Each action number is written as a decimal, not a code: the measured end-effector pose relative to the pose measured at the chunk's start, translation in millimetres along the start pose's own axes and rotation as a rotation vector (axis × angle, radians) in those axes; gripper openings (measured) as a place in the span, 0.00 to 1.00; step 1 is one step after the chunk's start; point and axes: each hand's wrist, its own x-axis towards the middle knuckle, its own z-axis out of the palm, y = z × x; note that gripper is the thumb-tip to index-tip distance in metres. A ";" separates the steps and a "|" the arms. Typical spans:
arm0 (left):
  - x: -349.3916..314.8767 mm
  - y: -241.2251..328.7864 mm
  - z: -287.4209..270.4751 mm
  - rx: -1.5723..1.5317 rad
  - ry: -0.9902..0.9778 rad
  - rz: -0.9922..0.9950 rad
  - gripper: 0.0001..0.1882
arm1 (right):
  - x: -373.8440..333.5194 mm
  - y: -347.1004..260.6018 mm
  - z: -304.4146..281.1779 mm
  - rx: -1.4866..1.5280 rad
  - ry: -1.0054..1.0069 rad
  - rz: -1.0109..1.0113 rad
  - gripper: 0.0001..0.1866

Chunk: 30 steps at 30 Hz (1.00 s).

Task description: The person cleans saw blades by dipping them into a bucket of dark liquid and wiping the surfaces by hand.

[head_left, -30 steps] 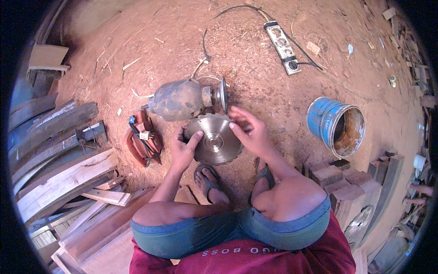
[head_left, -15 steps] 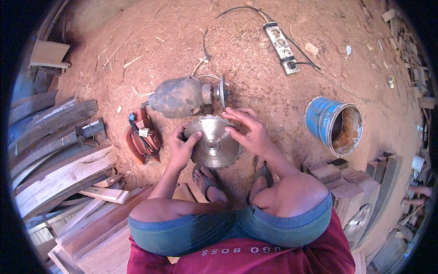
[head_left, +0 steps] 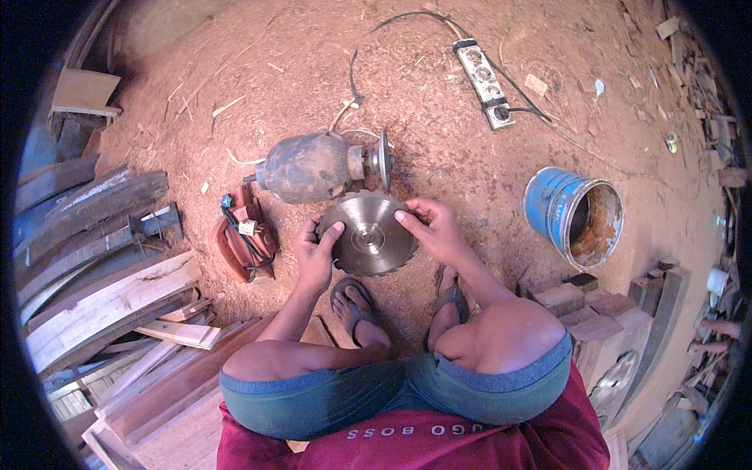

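Observation:
A round, toothed circular saw blade [head_left: 373, 249] is held between my two hands, its flat face turned up toward me. My left hand [head_left: 316, 245] grips its left edge, thumb on the face and fingers behind. At the upper right edge, my right hand [head_left: 433, 229] pinches the rim with its thumb on top; its fingers curl at the far side. Just beyond the blade lies a dusty electric motor [head_left: 305, 167] with a metal grinding disc [head_left: 383, 159] on its shaft, close to the blade's far teeth.
A red power tool [head_left: 244, 239] with a bundled cord lies left of the blade. A rusty blue bucket [head_left: 558, 205] rests on its side at right. Far off lies a power strip [head_left: 484, 82] with cables. Wood planks [head_left: 117, 313] crowd the left; blocks [head_left: 595, 309] stand at right.
The blade has tilted and shifted slightly away from me, its face now darker. My right hand's extended fingers have closed onto the blade's rim.

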 end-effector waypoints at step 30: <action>16.4 -37.6 9.5 0.158 0.040 -0.253 0.19 | 16.2 40.9 0.3 -0.171 0.140 0.116 0.16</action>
